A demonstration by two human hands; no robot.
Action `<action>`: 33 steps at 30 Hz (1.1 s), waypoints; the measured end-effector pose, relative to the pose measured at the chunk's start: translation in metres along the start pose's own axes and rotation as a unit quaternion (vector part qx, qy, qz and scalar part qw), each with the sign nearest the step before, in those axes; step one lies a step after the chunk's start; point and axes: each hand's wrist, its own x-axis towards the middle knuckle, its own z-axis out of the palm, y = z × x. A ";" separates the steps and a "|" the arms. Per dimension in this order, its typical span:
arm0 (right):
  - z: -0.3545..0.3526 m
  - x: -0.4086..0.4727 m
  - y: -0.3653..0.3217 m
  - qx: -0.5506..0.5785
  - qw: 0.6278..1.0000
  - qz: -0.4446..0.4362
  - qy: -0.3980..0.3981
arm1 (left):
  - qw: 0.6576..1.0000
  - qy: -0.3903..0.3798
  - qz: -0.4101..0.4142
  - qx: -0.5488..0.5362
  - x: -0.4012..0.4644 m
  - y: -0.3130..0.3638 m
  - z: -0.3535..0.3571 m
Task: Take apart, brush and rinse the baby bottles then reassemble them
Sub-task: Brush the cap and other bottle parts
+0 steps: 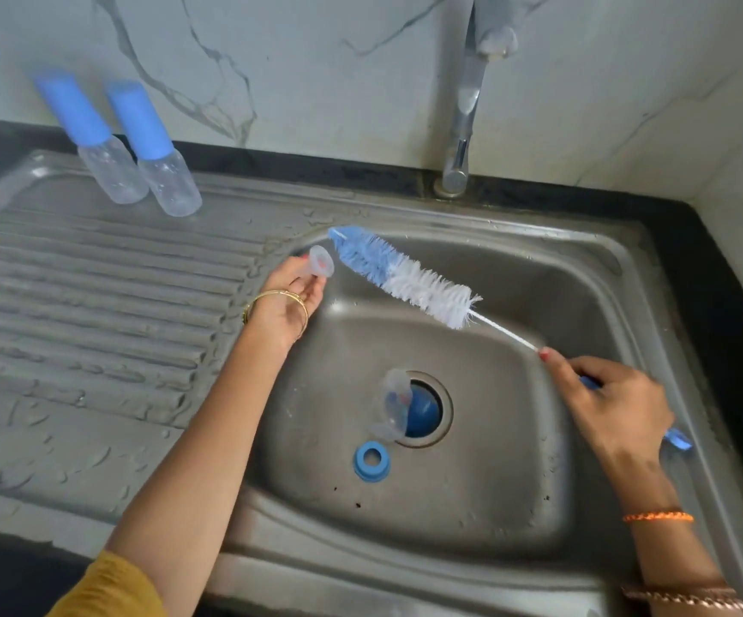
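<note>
My left hand (292,296) pinches a clear silicone nipple (320,263) over the basin's left rim. My right hand (614,403) grips the blue handle of a long bottle brush (401,273). Its blue and white bristle head points up-left, with the tip just beside the nipple. In the sink basin (516,483) a clear bottle body (391,405) lies on its side over the drain, next to a blue part in the drain opening (423,411). A blue screw ring (372,461) lies flat in front of it. Two capped bottles (93,140) (156,149) stand at the back left.
The ribbed steel drainboard (93,305) to the left is wet. A chrome tap (465,104) rises behind the basin against a marble-patterned wall; no water stream shows. A black counter edge (726,305) frames the sink on the right.
</note>
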 end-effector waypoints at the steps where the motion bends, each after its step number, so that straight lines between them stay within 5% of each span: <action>1: 0.001 0.001 0.002 0.003 1.000 -0.011 0.024 | 1.000 -0.007 0.002 -0.023 0.005 0.004 0.000; 9: 0.006 -0.003 0.010 -0.023 0.984 -0.155 0.086 | 0.998 -0.011 0.039 -0.050 0.014 0.018 -0.011; 28: 0.009 -0.014 -0.001 -0.071 0.951 -0.268 0.136 | 0.991 0.002 0.125 0.055 0.017 0.006 -0.009; 31: 0.006 -0.015 -0.011 -0.069 0.974 -0.204 0.073 | 0.986 -0.058 0.140 0.070 0.019 0.004 -0.011; 33: 0.006 -0.013 -0.019 -0.010 0.995 -0.036 -0.088 | 0.981 -0.104 0.148 0.076 0.021 0.006 -0.014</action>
